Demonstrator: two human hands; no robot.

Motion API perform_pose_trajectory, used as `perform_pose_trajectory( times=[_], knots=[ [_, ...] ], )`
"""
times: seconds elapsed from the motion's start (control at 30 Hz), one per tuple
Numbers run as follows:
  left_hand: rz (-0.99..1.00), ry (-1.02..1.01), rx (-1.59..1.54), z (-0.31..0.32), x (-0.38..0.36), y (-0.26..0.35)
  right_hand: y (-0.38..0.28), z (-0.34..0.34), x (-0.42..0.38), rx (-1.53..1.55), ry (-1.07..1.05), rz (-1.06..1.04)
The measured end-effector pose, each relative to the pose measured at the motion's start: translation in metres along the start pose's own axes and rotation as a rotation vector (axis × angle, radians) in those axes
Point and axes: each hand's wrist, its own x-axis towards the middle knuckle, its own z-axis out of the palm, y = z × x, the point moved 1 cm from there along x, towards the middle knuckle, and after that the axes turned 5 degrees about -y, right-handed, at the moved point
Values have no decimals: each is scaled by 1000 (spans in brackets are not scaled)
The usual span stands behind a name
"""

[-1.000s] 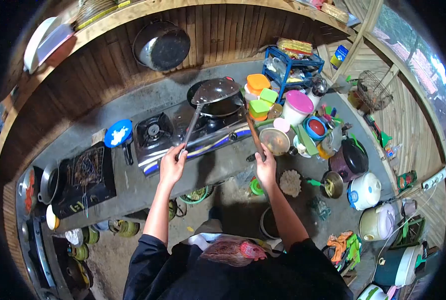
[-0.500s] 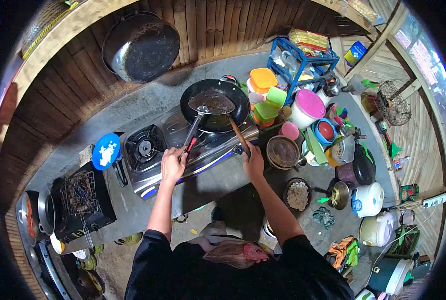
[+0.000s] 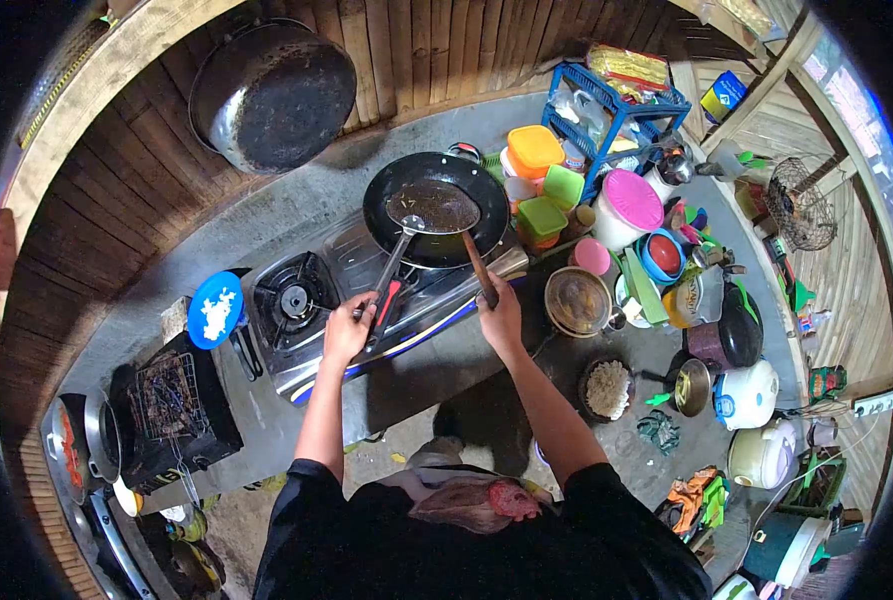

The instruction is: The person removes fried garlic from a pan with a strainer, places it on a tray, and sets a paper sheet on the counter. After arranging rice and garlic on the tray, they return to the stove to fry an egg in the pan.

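Note:
A black wok (image 3: 448, 256) sits on the right burner of the gas stove, its red-and-black handle (image 3: 390, 296) pointing toward me. Over the wok lies a round mesh skimmer (image 3: 436, 203). My left hand (image 3: 348, 328) is closed around the skimmer's metal handle, just left of the wok handle. My right hand (image 3: 501, 318) grips a wooden-handled cooking utensil (image 3: 478, 265). That handle slants up to the skimmer's right edge, and the utensil's head is hidden there. The bottom of the wok is dark and partly covered by the mesh.
The left burner (image 3: 294, 298) has nothing on it. Left of it are a blue plate (image 3: 209, 328) with white food and a black grill (image 3: 216, 445). Lidded containers, a pink-lidded tub (image 3: 633, 198) and a covered pan (image 3: 577, 300) crowd the right. A big pan (image 3: 284, 105) hangs behind.
The view has shifted slightly. My left hand now sits a little apart from the red part of the wok handle. My right hand is slightly higher; both still hold their utensils.

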Motion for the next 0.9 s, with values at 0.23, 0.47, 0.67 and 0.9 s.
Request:
perform_pose_trajectory(
  times=[0.23,0.47,0.67,0.9],
  knots=[
    [-43,-17,-177,9,4,-21,9,10,-3,133,72,17],
    [39,83,-55,-5,-3,-1,-12,-14,-16,274,28,215],
    [366,371,43,-13,-37,67,12,-23,-47,384,131,292],
    [695,-190,-282,85,-123,121,69,-40,-165,508,276,586]
  ],
)
